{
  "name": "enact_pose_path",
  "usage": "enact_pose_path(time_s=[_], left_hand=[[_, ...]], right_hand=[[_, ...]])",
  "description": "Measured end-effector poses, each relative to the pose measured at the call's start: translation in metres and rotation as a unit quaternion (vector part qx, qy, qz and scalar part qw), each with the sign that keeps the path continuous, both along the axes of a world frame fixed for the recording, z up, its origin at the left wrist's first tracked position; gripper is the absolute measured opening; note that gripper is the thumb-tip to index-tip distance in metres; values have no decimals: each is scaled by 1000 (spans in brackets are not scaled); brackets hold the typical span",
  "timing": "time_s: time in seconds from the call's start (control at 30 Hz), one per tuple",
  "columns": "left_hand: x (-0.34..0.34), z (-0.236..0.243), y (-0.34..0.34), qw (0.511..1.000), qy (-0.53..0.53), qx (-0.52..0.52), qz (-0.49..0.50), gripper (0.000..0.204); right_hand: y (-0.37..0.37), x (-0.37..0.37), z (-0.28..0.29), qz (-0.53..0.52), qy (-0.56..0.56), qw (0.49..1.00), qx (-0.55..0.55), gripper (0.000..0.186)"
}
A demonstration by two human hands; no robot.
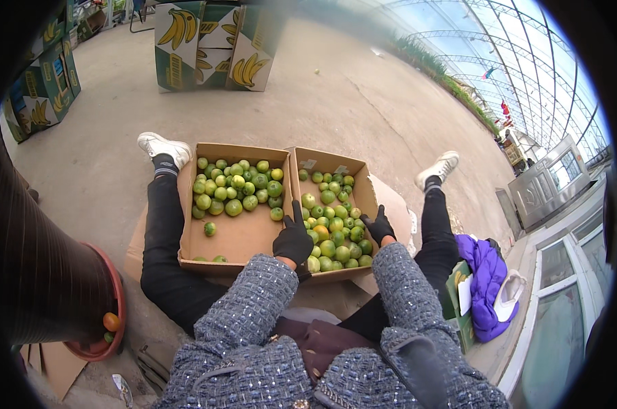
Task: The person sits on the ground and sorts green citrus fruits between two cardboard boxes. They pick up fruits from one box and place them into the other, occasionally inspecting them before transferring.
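Note:
Two shallow cardboard boxes stand side by side between my outstretched legs. In the left box (243, 253), round green tomatoes (233, 206) crowd the far part, and a few lie near the front. More green tomatoes (332, 235), one turning orange, fill much of the right box (332, 161). My left hand (292, 240), in a black glove, grips the right box's left wall where the two boxes meet. The opposite wall of that box is held by my gloved right hand (378, 225), its fingers over the rim. Fingers on the walls' outer sides are partly hidden.
Printed banana cartons (213, 48) are stacked ahead, with more cartons (42, 85) at far left. A large dark cylinder (49, 273) stands in a red basin (114, 273) on my left. A purple garment (485, 286) lies over a carton by the window frame at right.

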State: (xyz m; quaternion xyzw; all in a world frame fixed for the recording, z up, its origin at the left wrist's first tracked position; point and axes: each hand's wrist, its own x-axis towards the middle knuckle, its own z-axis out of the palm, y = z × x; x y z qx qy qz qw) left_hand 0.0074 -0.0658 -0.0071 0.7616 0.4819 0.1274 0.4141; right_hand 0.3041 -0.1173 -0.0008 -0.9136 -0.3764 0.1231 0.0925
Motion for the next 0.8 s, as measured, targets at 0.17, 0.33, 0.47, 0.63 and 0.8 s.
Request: enact_pose_path(time_s=[0.17, 0.33, 0.47, 0.63, 0.8], left_hand=[[-4, -10, 2, 999, 20, 37, 22, 98], [-1, 11, -7, 999, 30, 10, 26, 96], [-9, -1, -7, 999, 18, 32, 38, 94], [-6, -2, -9, 997, 11, 57, 42, 91], [-1, 18, -13, 988, -19, 120, 95, 90]], right_hand=[[11, -21, 2, -20, 3, 1000, 15, 97], [3, -11, -14, -15, -39, 998, 43, 96], [-3, -16, -11, 35, -37, 997, 61, 94], [-20, -13, -15, 58, -80, 986, 131, 86], [-20, -21, -10, 63, -56, 980, 179, 82]])
